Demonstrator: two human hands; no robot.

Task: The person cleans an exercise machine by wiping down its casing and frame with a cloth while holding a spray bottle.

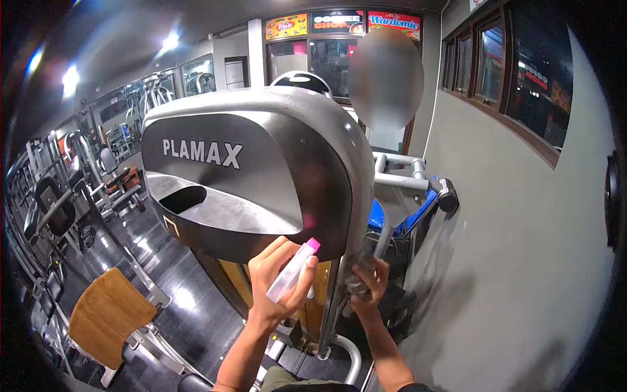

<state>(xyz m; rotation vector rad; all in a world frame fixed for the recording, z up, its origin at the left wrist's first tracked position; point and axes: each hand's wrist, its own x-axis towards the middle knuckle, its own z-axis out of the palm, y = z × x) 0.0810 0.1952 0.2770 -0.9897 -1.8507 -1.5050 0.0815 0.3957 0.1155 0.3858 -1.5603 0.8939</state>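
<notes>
Left hand (277, 277) fingers clamped on spray bottle (293, 270), near the PLAMAX machine shroud (248, 176). Right hand (367, 281) fingers curled pressing dark cloth (358, 273) on its right edge. Wiping step; next likely needs aiming spray.

Person's own body, head view
Both forearms bare, no sleeves or rings visible; left hand (282, 274), right hand (367, 282). Olive garment at bottom edge.

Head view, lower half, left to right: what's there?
Wooden seat → left hand holding a spray bottle → right hand on a dark cloth → grey wall.
</notes>
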